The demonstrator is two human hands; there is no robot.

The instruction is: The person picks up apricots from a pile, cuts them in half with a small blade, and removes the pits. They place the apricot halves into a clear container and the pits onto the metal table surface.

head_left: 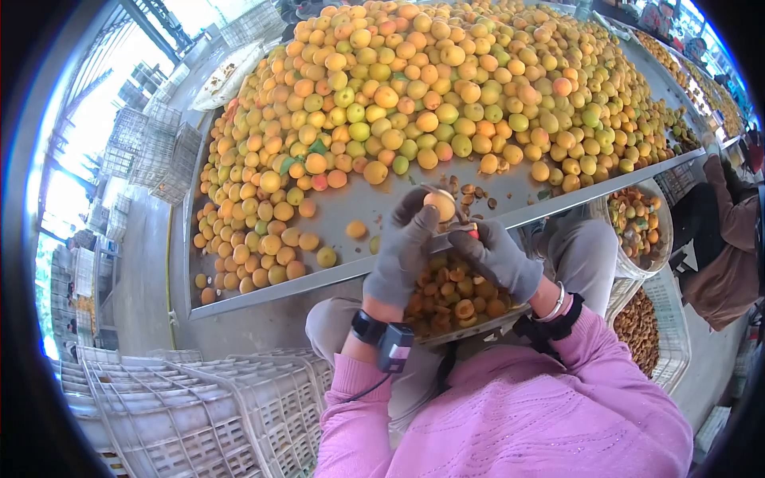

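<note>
L hand, in grey glove, is closed on orange fruit, held btwn thumb and fingers near counter edge; fruit is round, long axis unclear. R hand grips small red item, direction unclear.

surface: grey metal, raised rim, 12 o'clock | floor: grey, yellow line, 9 o'clock | crates: pale, slatted, stacked, 10 o'clock, more at 7 o'clock | beam: 11 o'clock | light: white glare, 9 o'clock
</note>
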